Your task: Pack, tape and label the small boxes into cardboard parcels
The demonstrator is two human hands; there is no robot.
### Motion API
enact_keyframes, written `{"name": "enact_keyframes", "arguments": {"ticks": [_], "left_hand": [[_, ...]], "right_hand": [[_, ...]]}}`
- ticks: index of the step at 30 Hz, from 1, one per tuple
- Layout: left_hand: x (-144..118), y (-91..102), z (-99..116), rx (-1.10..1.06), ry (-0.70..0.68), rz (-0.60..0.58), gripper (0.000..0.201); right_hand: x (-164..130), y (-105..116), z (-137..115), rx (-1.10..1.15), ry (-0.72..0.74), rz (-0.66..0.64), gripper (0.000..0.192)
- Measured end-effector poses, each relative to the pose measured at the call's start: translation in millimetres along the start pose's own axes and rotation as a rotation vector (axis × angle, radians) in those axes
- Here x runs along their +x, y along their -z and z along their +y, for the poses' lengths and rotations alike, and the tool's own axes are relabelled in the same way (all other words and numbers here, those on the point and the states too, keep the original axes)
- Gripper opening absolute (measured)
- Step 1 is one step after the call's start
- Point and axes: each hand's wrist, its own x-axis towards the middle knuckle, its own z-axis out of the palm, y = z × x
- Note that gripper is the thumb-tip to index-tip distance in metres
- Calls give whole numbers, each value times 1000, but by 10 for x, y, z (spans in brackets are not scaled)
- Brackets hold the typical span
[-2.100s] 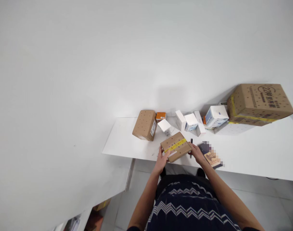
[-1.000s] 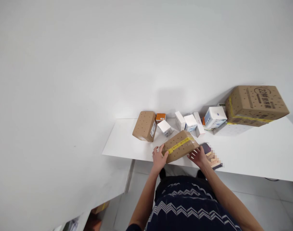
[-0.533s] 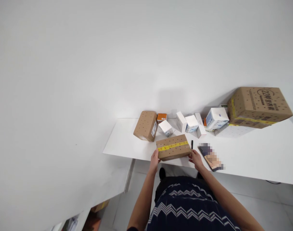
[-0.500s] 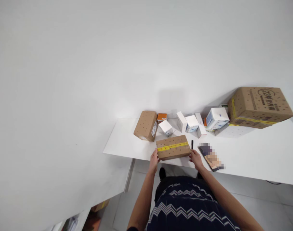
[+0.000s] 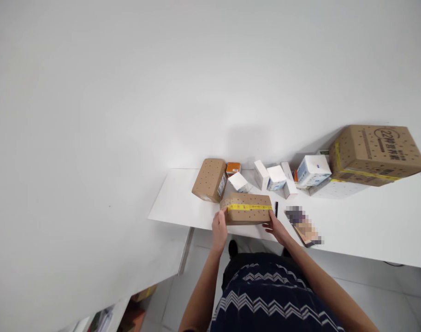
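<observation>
A brown cardboard box (image 5: 249,216) with a strip of yellow tape along it is held between my two hands near the table's front edge. My left hand (image 5: 219,227) grips its left end, fingers bent against the cardboard. At the right end, my right hand (image 5: 274,227) supports the near lower corner, with some fingers reaching underneath. A black pen-like object (image 5: 276,209) lies just right of the box. Farther right is a phone-like flat object (image 5: 303,227), its face blurred out. Behind the held box stands a small white box (image 5: 238,182).
Another cardboard box (image 5: 209,180) stands at the back left, beside a small orange box (image 5: 233,168). Several white boxes (image 5: 276,177) line the wall. A large cardboard carton (image 5: 378,154) sits at the right on the white table (image 5: 379,226).
The box has turned and tilted in my hands, its left end now nearer the back-left box. My left hand rose slightly along its end; my right hand shifted left under the corner.
</observation>
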Motion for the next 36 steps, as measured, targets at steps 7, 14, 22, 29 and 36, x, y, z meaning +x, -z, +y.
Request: {"name": "enact_keyframes", "arguments": {"ticks": [7,14,22,29,36], "left_hand": [[-184,-204,370,221,-333,-117,36],[-343,-504,497,112,-263,-332,28],[-122,-250,136,-53,-77,-8,46],[-94,-242,-96,-226,402,-242,64],[-94,-276,-62,-421,491,-278,66]], "right_hand": [[64,42,121,-221,-18,151,44],[65,149,39,-264,105,255,25],[-55,162,-99,-89,128,186,44],[-147,159,-242,-79,54,74,59],[-303,143,-373,-72,136,-15,55]]}}
